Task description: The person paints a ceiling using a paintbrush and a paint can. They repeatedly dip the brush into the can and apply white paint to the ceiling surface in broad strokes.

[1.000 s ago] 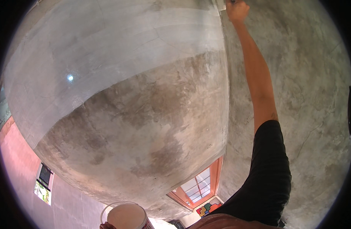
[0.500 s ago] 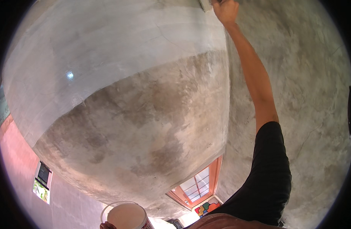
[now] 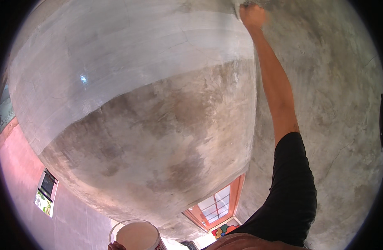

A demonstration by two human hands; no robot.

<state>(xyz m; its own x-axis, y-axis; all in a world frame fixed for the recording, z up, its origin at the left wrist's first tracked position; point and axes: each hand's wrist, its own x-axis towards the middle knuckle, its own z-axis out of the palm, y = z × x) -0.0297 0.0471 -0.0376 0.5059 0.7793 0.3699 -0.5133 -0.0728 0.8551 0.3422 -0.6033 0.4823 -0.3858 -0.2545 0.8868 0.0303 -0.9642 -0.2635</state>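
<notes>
Raised overhead, my right hand [image 3: 253,17] has its fingers curled round a brush [image 3: 238,12], largely hidden behind it, against the grey plastered surface where two planes meet. The band [image 3: 116,46] left of it is smooth, pale and slightly glossy, with a rougher, mottled brown-grey area [image 3: 166,137] below. Low in the picture, the fingers of my left hand [image 3: 116,246] are closed at the rim of a clear-handled white bucket [image 3: 151,237] holding pale cream liquid. Most of that hand is out of the frame.
A pink wall [image 3: 22,154] with a small barred window [image 3: 48,183] is at the left. An orange-framed glass door [image 3: 218,202] stands low in the background, with a multicoloured mat [image 3: 222,230] by it. A grey wall [image 3: 337,116] rises along the right.
My right hand moved left along the top, then slightly back right and down, still gripping the brush. The view shifted slightly. The bucket stayed low in the picture.
</notes>
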